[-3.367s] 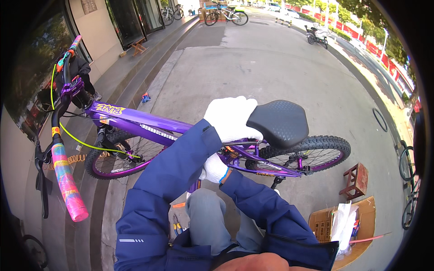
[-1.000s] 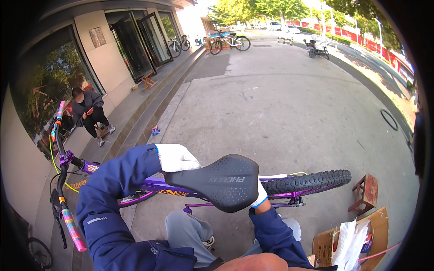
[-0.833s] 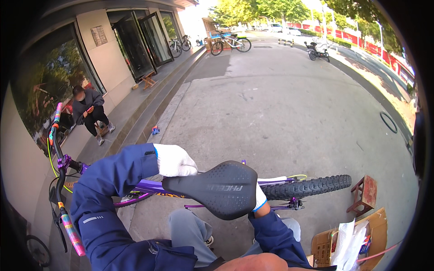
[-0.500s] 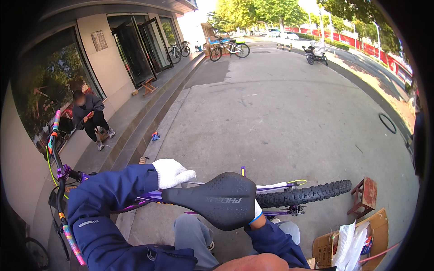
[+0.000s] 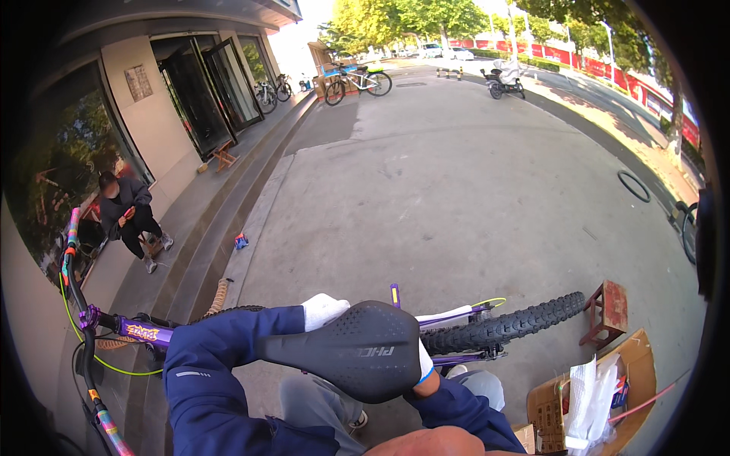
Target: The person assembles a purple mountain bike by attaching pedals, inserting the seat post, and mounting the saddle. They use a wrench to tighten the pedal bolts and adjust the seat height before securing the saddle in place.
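A purple bicycle point(image 5: 156, 334) stands across in front of me, with its handlebar at the left and its knobby tire point(image 5: 525, 323) at the right. Its black saddle point(image 5: 346, 349) covers the middle of the view. My left hand point(image 5: 324, 310), in a white glove, is just beyond the saddle's far edge. It looks curled closed; its fingertips and whatever they hold are hidden behind the saddle. My right hand point(image 5: 424, 365), in a white glove with a blue cuff edge, is at the saddle's wide rear end. The saddle hides its fingers.
A red wooden stool point(image 5: 607, 311) stands by the tire, near a cardboard box point(image 5: 549, 414) with white plastic wrapping. A seated person point(image 5: 129, 209) is by the steps point(image 5: 228, 205) at the left. A coiled tan hose point(image 5: 219, 296) lies beside them. A loose tire point(image 5: 633, 186) rests farther right.
My left hand has moved rightward, and its fingers have gone out of sight behind the saddle. The view has turned slightly right. My right hand stays at the saddle's rear.
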The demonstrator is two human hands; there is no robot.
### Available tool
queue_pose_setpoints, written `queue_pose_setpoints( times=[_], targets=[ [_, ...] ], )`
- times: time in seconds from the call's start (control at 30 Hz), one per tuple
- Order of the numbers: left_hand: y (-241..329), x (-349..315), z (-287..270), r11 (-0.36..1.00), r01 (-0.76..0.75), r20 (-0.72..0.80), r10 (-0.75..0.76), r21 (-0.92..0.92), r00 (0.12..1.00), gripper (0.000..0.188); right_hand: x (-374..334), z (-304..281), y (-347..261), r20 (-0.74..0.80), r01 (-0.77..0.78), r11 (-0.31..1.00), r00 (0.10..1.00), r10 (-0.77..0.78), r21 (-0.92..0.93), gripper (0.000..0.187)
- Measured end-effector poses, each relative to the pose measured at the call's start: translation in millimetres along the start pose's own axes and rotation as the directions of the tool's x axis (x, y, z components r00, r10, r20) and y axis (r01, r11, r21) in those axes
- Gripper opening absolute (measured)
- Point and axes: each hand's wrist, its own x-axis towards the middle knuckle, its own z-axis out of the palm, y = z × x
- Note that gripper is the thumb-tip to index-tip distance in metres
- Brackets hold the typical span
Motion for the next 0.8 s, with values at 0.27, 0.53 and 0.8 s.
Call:
queue_pose_setpoints(
  times=[0.27, 0.53, 0.8],
  targets=[
    [138.4, -49.1, -92.4, 0.775, 0.604, 0.064, -0.623, 0.187, 0.779, 0.056, -19.9, -26.4, 8.8, -0.217, -0.006, 0.879, 0.970, -0.111, -0.476, 0.048],
    [233.2, -54.0, -127.3, 0.661, 0.633, 0.132, -0.727, 0.403, 0.674, 0.051, -13.0, -35.9, 8.7, -0.109, 0.096, 0.978, 0.991, -0.076, 0.185, 0.042],
    [172.2, -73.3, -109.2, 0.729, 0.502, -0.009, -0.563, 0.465, 0.826, 0.062, -17.7, 1.1, -9.6, -0.178, 0.012, 0.797, 0.972, -0.150, -0.604, 0.038]
  ],
)
